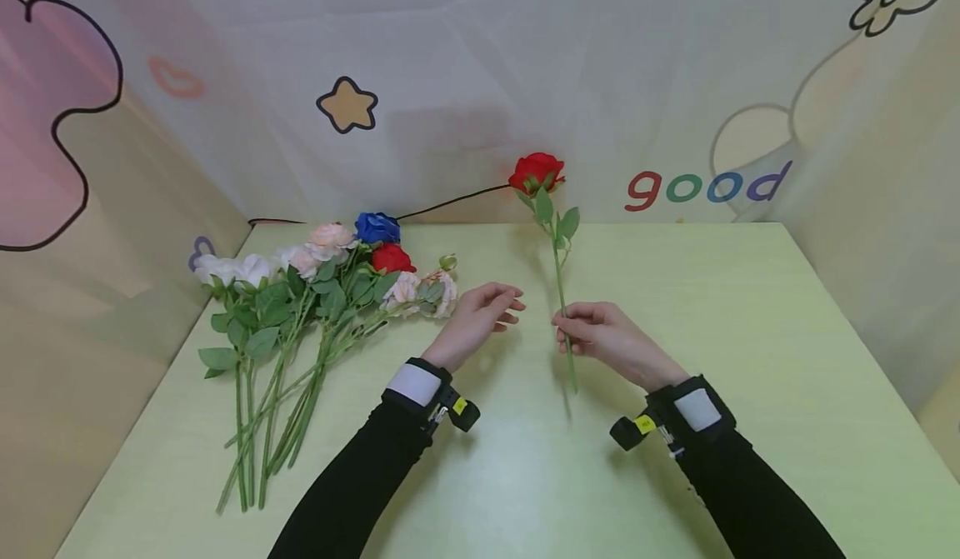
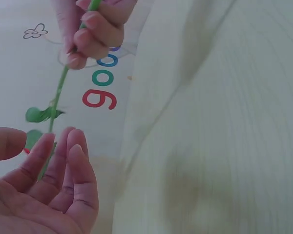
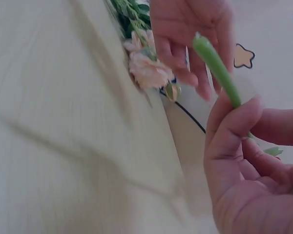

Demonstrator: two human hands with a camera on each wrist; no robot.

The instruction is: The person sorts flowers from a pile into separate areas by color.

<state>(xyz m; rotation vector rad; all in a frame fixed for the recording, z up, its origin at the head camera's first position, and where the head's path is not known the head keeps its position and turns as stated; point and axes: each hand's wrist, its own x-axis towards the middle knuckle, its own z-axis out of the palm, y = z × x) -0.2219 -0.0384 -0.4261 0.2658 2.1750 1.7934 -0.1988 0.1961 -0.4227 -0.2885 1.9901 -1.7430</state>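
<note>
A red rose [image 1: 537, 172] on a green stem stands nearly upright above the table, pinched low on its stem by my right hand [image 1: 611, 338]. In the right wrist view the cut end of the stem [image 3: 212, 58] sticks out past the thumb and fingers. My left hand [image 1: 480, 316] hovers to the left of the rose, its fingers loosely bent and holding nothing. Seen from the left wrist, those fingers [image 2: 80, 175] are spread a little in front of the rose's stem. Leaves [image 1: 545, 207] grow below the bloom.
On the left of the pale table [image 1: 675, 476] lies a pile of artificial flowers: white roses [image 1: 255, 269], pink blooms [image 1: 330, 238], a blue rose [image 1: 377, 227] and another red rose [image 1: 392, 257], stems toward the front. A printed curtain [image 1: 465, 67] closes off the back and sides.
</note>
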